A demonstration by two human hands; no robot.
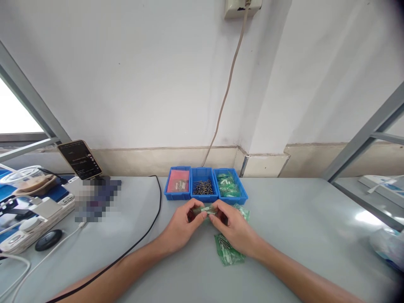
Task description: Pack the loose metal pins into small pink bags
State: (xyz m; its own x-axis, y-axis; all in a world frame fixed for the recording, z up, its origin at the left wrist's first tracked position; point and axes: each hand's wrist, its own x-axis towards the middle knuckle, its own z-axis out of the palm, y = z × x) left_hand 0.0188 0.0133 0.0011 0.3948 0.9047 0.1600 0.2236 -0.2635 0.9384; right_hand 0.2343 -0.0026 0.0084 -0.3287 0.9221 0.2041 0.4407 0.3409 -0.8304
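My left hand (183, 225) and my right hand (235, 227) meet in front of the bins, both closed on one small green bag (205, 209) with a white label. Below my right hand a green bag of screws (229, 251) lies on the table. Another green bag (243, 211) lies behind my right hand. Three blue bins stand in a row: the left bin (177, 196) holds a pink packet, the middle bin (204, 197) loose screws, and the right bin (243, 194) several green bags.
A black cable (151, 227) crosses the grey table (299, 235) and passes over my left forearm. At the left are a phone (80, 160), a power strip (41, 227) and a black round object (49, 240). A wall stands behind the bins.
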